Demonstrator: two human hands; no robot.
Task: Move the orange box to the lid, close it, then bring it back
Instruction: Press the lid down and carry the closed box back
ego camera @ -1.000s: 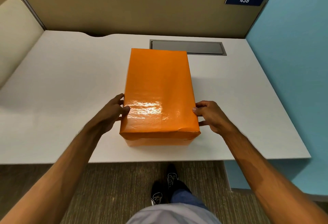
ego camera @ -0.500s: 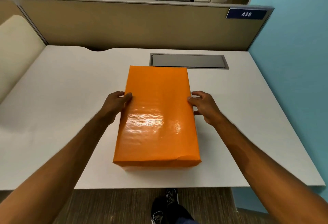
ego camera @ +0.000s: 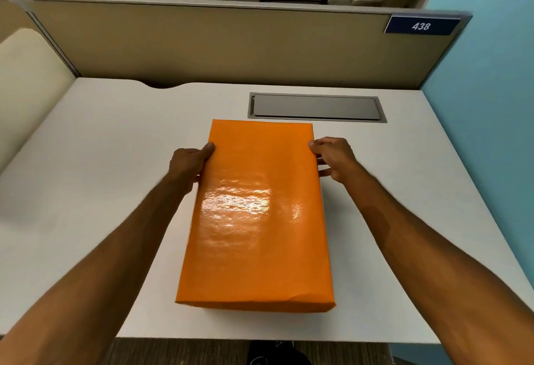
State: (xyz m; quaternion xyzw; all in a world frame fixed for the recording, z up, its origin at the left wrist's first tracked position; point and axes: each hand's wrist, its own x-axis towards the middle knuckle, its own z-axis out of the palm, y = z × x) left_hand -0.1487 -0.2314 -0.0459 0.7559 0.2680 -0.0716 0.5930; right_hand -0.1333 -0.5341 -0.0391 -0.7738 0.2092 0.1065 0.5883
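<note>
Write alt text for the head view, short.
Two bare hands, left hand and right hand, hold the long sides of a closed orange box on a white desk, with a grey panel set in behind it.

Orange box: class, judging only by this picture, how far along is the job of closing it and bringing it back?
Done: the box looks closed, its orange lid seated on top. In hand: the left hand and right hand grip its far sides on the desk. Left: whether it is back in place cannot be told; then letting go.

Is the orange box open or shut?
Shut: the orange box shows an unbroken glossy top, nothing of its inside, both hands gripping its sides.
</note>
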